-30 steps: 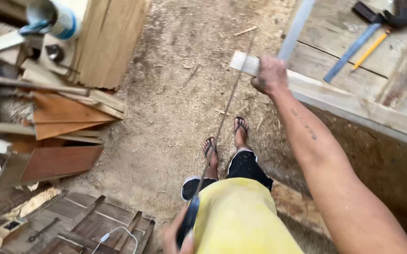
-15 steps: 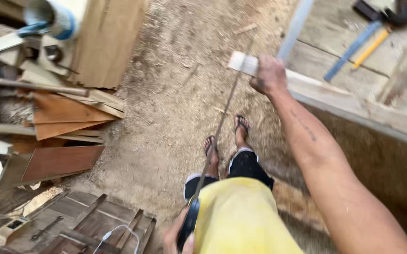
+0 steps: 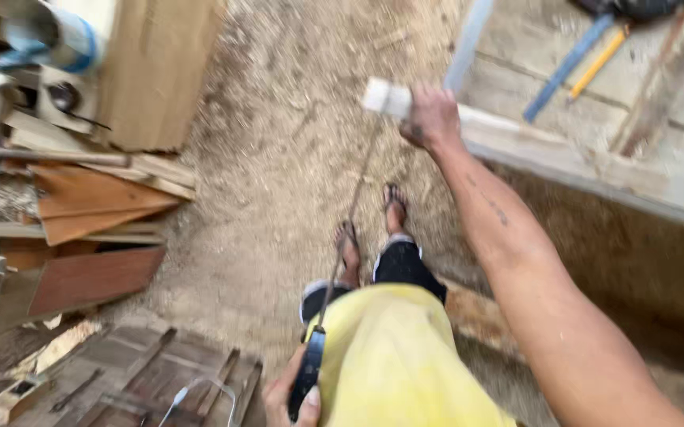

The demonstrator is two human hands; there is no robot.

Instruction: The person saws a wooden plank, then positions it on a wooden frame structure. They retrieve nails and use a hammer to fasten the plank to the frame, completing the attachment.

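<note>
My right hand (image 3: pixel 430 117) grips the end of a pale wooden rail (image 3: pixel 579 158) at about one o'clock, fingers wrapped over its white-capped tip. My left hand (image 3: pixel 290 395) sits low at six o'clock, closed around a dark tape measure case (image 3: pixel 308 379), with the tape blade (image 3: pixel 354 205) stretched tight up to the rail end. A stack of boards (image 3: pixel 97 198) lies at nine o'clock. My sandalled feet (image 3: pixel 373 229) stand on the sawdust floor (image 3: pixel 278 158).

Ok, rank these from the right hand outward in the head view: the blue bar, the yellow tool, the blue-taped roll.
From the right hand:
1. Blue bar, on the wooden platform just right of the hand.
2. Yellow tool, beside the bar, slightly farther right.
3. Blue-taped roll, far across at the upper left.
</note>
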